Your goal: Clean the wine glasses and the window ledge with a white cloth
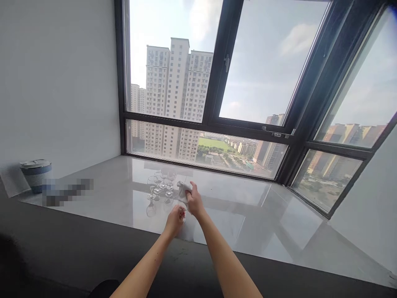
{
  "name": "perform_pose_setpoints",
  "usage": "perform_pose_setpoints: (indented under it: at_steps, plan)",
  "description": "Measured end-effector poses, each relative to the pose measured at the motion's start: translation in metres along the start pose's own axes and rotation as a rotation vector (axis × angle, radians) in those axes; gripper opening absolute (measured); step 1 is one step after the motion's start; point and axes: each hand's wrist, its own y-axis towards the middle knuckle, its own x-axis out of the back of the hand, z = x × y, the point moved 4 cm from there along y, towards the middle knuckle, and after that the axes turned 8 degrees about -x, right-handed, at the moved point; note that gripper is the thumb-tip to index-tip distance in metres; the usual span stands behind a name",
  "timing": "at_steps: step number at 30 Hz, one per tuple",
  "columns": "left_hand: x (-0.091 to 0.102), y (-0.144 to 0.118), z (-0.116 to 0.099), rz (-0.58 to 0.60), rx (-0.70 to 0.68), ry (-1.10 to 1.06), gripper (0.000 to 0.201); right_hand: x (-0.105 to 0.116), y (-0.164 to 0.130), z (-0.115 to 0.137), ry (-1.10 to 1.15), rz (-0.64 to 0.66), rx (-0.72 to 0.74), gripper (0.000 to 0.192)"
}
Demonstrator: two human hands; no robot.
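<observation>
1 glass in L hand, fingers curled round it; glass sits at the fingers, just below R hand. R hand grasps 1 pale cloth, fingers partly bent. Approx. 5 stemmed glasses stand upright beyond L hand on windowsill, overlapping, exact no. unclear. 1 tub far L, nr wall.

Dark-framed windows above a glossy pale sill

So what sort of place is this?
Probably a room high in an apartment building: a wide sill with stemmed glasses on it, below a large window that looks across at tower blocks.
</observation>
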Motion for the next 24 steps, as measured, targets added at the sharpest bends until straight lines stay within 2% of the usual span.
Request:
perform_pose_setpoints:
  at_steps: [6,10,13,17,20,22,24]
  plan:
    - [0.002,0.001,0.003,-0.041,0.019,0.061,0.013,-0.002,0.014,-0.031,0.045,0.012,-0.221,0.056]
    - [0.006,0.003,0.009,-0.107,0.122,-0.017,0.011,0.003,0.006,-0.054,-0.046,0.02,-0.271,0.066]
    - [0.009,0.004,0.017,-0.174,0.195,-0.093,0.014,0.01,-0.001,-0.058,-0.107,0.013,-0.183,0.062]
    - [0.01,0.004,0.017,-0.212,0.178,-0.149,0.016,0.018,-0.008,-0.04,-0.079,-0.083,-0.008,0.06]
    - [0.01,0.002,0.009,-0.172,0.133,-0.099,0.016,0.01,-0.015,-0.02,0.0,-0.01,0.103,0.074]
    - [0.009,0.002,0.001,-0.102,0.085,-0.014,0.014,0.0,-0.019,-0.009,0.031,0.068,0.166,0.086]
    - [0.008,0.001,-0.005,-0.04,0.061,0.046,0.015,-0.008,-0.023,-0.002,0.017,0.109,0.208,0.09]
